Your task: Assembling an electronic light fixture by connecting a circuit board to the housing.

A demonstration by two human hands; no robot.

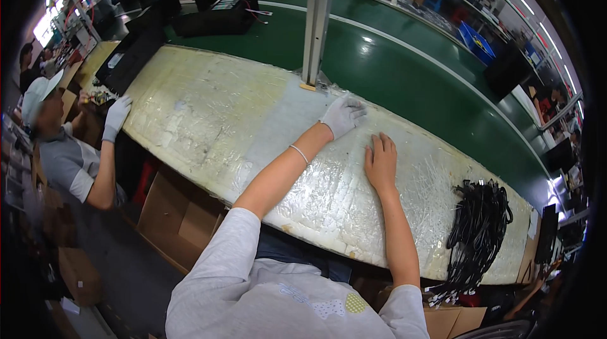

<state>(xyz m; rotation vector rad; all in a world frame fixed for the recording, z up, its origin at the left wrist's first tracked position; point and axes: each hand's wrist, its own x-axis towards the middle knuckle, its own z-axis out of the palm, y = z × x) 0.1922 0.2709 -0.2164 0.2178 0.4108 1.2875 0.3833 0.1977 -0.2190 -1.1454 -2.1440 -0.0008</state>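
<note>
My left hand (343, 116), in a pale glove, lies near the far edge of the plastic-covered table (208, 105). Its fingers stretch to the right and nothing shows in them. Bare and palm down, my right hand (381, 162) rests on the table a little nearer and to the right, its fingers extended and holding nothing. To the right of that hand, thin white strips that look like cable ties (430, 181) are scattered. Beyond them lies a large bundle of black cables (477, 231), its ends hanging over the near edge.
Past the table runs a green conveyor belt (367, 54). A metal post (316, 23) rises at the table's far edge. Black housings (215, 19) sit at the far left. A co-worker (69, 130) works at my left, near an open cardboard box (180, 209) below the table.
</note>
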